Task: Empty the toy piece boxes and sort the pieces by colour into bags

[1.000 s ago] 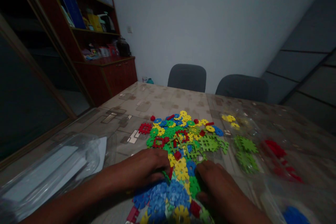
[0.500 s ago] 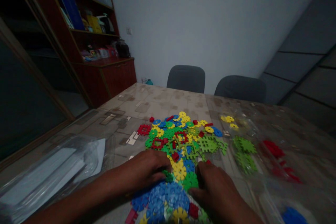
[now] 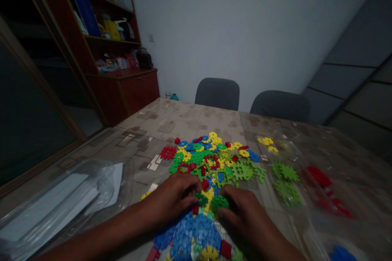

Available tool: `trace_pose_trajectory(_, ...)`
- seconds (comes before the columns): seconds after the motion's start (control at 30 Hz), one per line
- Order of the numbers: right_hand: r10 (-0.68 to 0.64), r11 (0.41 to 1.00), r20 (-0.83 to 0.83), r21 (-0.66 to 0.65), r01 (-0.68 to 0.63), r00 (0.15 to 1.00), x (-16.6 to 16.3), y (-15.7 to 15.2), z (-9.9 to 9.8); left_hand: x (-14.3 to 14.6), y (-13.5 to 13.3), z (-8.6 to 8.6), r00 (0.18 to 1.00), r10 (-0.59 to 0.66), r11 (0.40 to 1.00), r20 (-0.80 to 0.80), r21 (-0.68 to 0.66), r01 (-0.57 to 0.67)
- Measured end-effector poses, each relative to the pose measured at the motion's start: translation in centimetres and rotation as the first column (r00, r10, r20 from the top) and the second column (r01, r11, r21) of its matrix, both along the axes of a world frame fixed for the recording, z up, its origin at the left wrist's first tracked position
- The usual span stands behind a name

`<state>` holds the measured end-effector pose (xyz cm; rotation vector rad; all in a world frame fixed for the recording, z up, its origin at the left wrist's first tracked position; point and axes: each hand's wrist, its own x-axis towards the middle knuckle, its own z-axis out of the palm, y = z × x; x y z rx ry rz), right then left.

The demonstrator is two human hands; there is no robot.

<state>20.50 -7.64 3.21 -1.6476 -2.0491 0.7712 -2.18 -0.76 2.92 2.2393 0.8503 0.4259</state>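
Note:
A heap of coloured plastic interlocking pieces (image 3: 211, 163), red, yellow, green and blue, lies on the patterned table (image 3: 183, 120). My left hand (image 3: 174, 197) rests at the heap's near edge, its fingers pinched on a small green disc piece (image 3: 201, 199). My right hand (image 3: 241, 212) sits just right of it, fingers closed on another green disc piece (image 3: 219, 203). The two green pieces are close together, almost touching. Blue pieces (image 3: 192, 232) lie under and between my wrists.
Clear plastic bags hold sorted pieces at right: green (image 3: 283, 179), red (image 3: 321, 181), yellow (image 3: 266, 142), blue (image 3: 343, 253). A clear plastic package with white paper (image 3: 61, 200) lies at left. Two grey chairs (image 3: 217, 94) stand behind the table; a wooden bookshelf (image 3: 107, 45) stands at left.
Both hands have drawn together at the heap's near edge. Each has picked up a green disc piece, and the two pieces have come close to each other.

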Motion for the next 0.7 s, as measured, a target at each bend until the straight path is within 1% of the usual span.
trace_pose_trajectory(0.1,0.001,1.0,-0.092,0.001,-0.001,0.996,-0.6,-0.3,-0.6,0.4,-0.4,-0.3,0.998,0.017,0.997,0.058,-0.077,-0.012)
trace_pose_trajectory(0.2,0.018,1.0,-0.143,0.017,-0.015,0.99,-0.8,-0.3,-1.3,0.6,-0.7,-0.6,0.995,0.008,0.994,0.104,-0.108,0.003)
trace_pose_trajectory(0.27,0.032,0.999,-0.147,0.019,-0.03,0.989,-0.7,-0.2,-1.2,0.8,-0.7,-0.7,0.992,0.027,0.993,0.121,-0.12,-0.012)
trace_pose_trajectory(0.37,0.001,1.0,-0.11,0.027,0.002,0.994,-0.3,0.1,-0.4,0.9,-0.6,-0.7,0.989,0.071,0.991,0.132,-0.118,-0.055)
trace_pose_trajectory(0.43,-0.023,0.997,-0.107,0.075,0.031,0.994,-0.3,0.2,0.1,0.9,-0.6,-0.8,0.989,0.08,0.992,0.125,-0.107,-0.067)
trace_pose_trajectory(0.47,-0.012,0.993,-0.127,0.112,0.026,0.992,-0.3,0.1,0.2,0.9,-0.6,-0.8,0.989,0.083,0.992,0.124,-0.105,-0.07)
trace_pose_trajectory(0.57,0.094,0.979,-0.222,0.197,-0.049,0.97,-0.8,-0.1,0.1,1.1,-0.9,-0.7,0.986,0.068,0.987,0.15,-0.152,-0.045)
trace_pose_trajectory(0.63,0.096,0.984,-0.225,0.17,-0.058,0.97,-1.0,-0.3,-0.1,1.2,-1.1,-0.6,0.984,0.055,0.978,0.172,-0.208,-0.019)
trace_pose_trajectory(0.7,0.029,0.992,-0.179,0.125,-0.007,0.983,-0.9,-0.2,-0.1,1.2,-1.2,-0.5,0.987,0.039,0.976,0.157,-0.219,-0.004)
